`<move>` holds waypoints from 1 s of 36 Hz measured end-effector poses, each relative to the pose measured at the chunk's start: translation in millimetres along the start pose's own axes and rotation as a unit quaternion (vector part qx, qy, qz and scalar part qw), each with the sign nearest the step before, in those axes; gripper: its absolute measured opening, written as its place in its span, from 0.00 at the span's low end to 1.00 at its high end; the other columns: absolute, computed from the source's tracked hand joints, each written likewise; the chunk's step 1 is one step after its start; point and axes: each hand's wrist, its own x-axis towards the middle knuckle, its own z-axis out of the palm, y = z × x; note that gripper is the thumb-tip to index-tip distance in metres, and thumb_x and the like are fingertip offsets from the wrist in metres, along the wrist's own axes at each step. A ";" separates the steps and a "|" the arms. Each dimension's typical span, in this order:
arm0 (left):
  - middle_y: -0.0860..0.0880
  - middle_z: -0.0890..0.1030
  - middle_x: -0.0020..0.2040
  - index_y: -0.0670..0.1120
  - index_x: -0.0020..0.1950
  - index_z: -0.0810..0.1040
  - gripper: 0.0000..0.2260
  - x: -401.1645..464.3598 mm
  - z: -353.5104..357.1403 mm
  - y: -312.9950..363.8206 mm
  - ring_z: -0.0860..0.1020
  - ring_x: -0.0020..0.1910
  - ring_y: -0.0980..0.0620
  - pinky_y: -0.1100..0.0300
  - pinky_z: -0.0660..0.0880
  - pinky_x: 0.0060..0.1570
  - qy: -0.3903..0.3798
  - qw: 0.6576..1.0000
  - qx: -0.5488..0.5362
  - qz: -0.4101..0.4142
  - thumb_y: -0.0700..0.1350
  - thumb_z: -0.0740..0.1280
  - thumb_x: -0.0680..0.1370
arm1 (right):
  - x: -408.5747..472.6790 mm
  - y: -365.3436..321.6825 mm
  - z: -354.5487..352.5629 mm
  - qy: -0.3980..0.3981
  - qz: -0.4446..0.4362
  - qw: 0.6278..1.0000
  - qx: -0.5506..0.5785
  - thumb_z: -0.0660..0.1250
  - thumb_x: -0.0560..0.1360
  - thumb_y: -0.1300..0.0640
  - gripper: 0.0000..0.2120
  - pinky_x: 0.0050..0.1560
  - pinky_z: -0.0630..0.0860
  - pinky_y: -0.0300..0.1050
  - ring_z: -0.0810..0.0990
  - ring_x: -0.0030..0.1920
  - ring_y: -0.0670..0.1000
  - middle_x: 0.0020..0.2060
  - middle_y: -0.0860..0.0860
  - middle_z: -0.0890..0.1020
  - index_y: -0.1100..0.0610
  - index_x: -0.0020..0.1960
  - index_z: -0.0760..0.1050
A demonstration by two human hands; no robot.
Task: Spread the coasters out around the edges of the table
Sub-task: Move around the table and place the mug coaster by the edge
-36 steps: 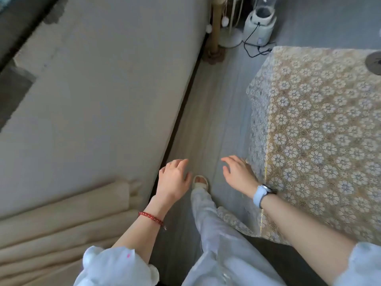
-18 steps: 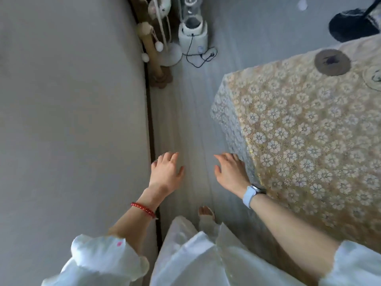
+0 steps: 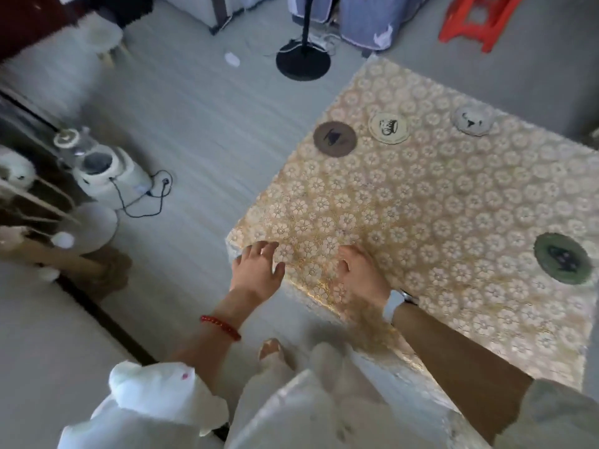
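Note:
A table (image 3: 421,215) under a gold floral lace cloth fills the right half of the view. Along its far left edge lie a brown coaster (image 3: 334,138), a cream coaster (image 3: 388,127) and a grey-white coaster (image 3: 473,119). A green coaster (image 3: 563,257) rests near the right side. My left hand (image 3: 257,270) hovers at the table's near left corner, fingers spread, holding nothing. My right hand (image 3: 363,275) lies palm down on the cloth by the near edge, fingers apart, with a watch on the wrist.
A black fan base (image 3: 303,64) stands on the floor beyond the table. A red plastic stool (image 3: 476,21) is at the top right. A white appliance with a cord (image 3: 103,171) and a cat scratching post (image 3: 48,251) sit at the left by the wall.
The view has swung right from the wall to the table, bringing several coasters into sight. Both hands have moved from above the floor to the table's near corner.

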 end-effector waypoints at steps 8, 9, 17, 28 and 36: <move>0.45 0.63 0.72 0.48 0.71 0.61 0.23 114.5 -36.9 31.6 0.61 0.71 0.43 0.44 0.61 0.68 -0.040 0.993 0.052 0.099 0.51 0.59 0.77 | 62.2 15.0 -40.8 0.084 0.087 0.988 0.094 0.57 0.75 0.65 0.13 0.57 0.72 0.48 0.74 0.56 0.58 0.54 0.61 0.77 0.65 0.57 0.73; 0.45 0.62 0.73 0.48 0.71 0.60 0.23 128.6 -37.9 37.1 0.61 0.71 0.43 0.43 0.61 0.68 -0.044 0.992 0.052 0.103 0.51 0.59 0.77 | 72.7 18.6 -47.0 0.086 0.101 0.986 0.098 0.57 0.76 0.63 0.15 0.61 0.71 0.49 0.73 0.60 0.59 0.59 0.62 0.75 0.64 0.61 0.70; 0.44 0.54 0.76 0.47 0.73 0.53 0.30 230.2 -11.7 59.4 0.54 0.74 0.41 0.41 0.59 0.69 -0.067 0.991 0.065 0.100 0.55 0.61 0.76 | 189.7 57.5 -97.3 0.113 0.161 0.975 0.100 0.56 0.77 0.60 0.19 0.66 0.66 0.51 0.68 0.66 0.59 0.65 0.62 0.69 0.61 0.67 0.64; 0.42 0.44 0.77 0.49 0.75 0.43 0.42 290.8 38.5 47.0 0.44 0.75 0.40 0.35 0.46 0.70 -0.015 0.984 0.137 0.111 0.72 0.50 0.70 | 325.7 97.4 -135.5 0.260 0.279 0.903 0.200 0.56 0.71 0.50 0.28 0.55 0.73 0.61 0.71 0.56 0.61 0.57 0.60 0.72 0.48 0.71 0.56; 0.45 0.36 0.75 0.51 0.74 0.38 0.40 291.7 41.9 42.9 0.36 0.73 0.43 0.39 0.40 0.69 -0.013 0.981 0.162 0.109 0.72 0.45 0.71 | 358.0 90.7 -142.3 0.280 0.376 0.868 0.165 0.62 0.70 0.58 0.26 0.64 0.67 0.58 0.62 0.65 0.58 0.63 0.59 0.65 0.61 0.66 0.60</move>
